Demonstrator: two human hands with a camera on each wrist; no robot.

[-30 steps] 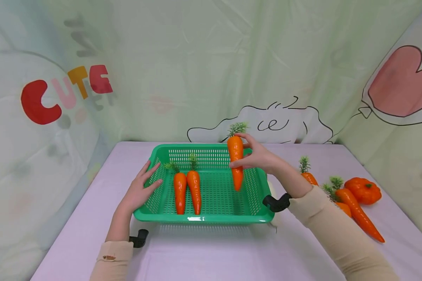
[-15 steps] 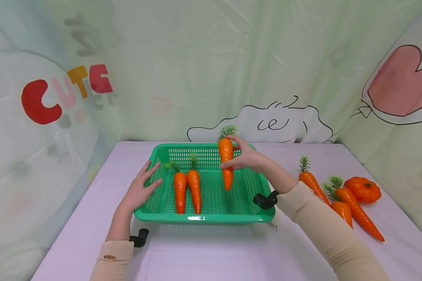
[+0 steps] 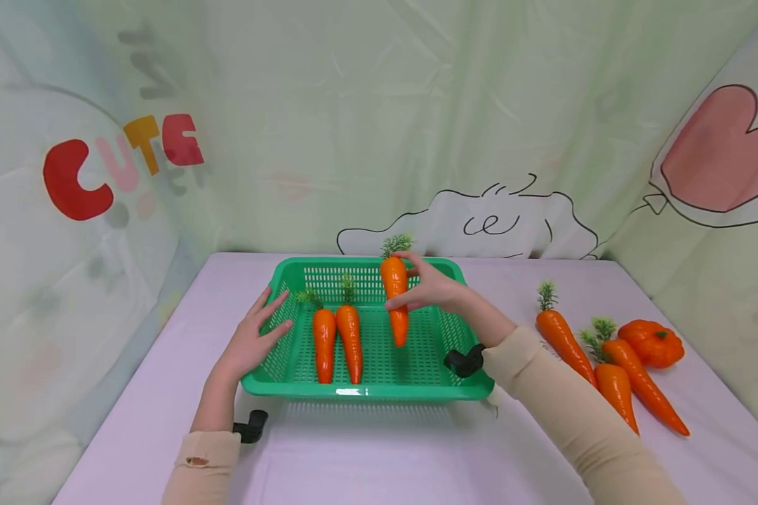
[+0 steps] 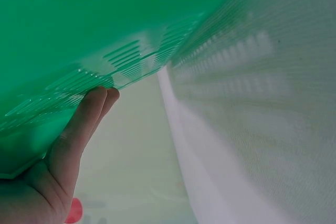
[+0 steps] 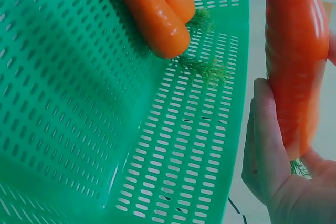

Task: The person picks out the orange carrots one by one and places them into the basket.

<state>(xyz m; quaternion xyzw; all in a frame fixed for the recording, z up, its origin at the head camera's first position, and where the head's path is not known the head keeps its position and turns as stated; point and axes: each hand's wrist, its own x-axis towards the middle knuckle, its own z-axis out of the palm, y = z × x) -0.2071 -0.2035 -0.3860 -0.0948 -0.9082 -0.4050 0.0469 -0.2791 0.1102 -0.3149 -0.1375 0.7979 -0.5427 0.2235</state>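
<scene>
My right hand (image 3: 426, 286) pinches an orange carrot (image 3: 395, 298) with a green leafy top, its tip pointing down, above the green perforated basket (image 3: 366, 391). The right wrist view shows this carrot (image 5: 295, 61) between thumb and fingers, beside the basket's wall (image 5: 189, 145). Two more carrots, one on the left (image 3: 323, 345) and one right beside it (image 3: 350, 344), lie in the basket's left half, leaves toward the back. My left hand (image 3: 250, 340) rests on the basket's left rim with fingers spread. In the left wrist view its fingers (image 4: 86, 116) lie against the basket's outer side.
On the table's right side lie three carrots: one farther back (image 3: 565, 344), one in front (image 3: 617, 393) and one to the right (image 3: 647, 384). An orange pumpkin (image 3: 652, 344) sits behind them. A whitish thing (image 3: 494, 398) peeks out by the basket's right corner. A printed curtain (image 3: 379, 140) hangs behind the table.
My right hand has carried the carrot leftward over the basket and slightly lower, closer to the two carrots inside. My left hand has stayed at the left rim.
</scene>
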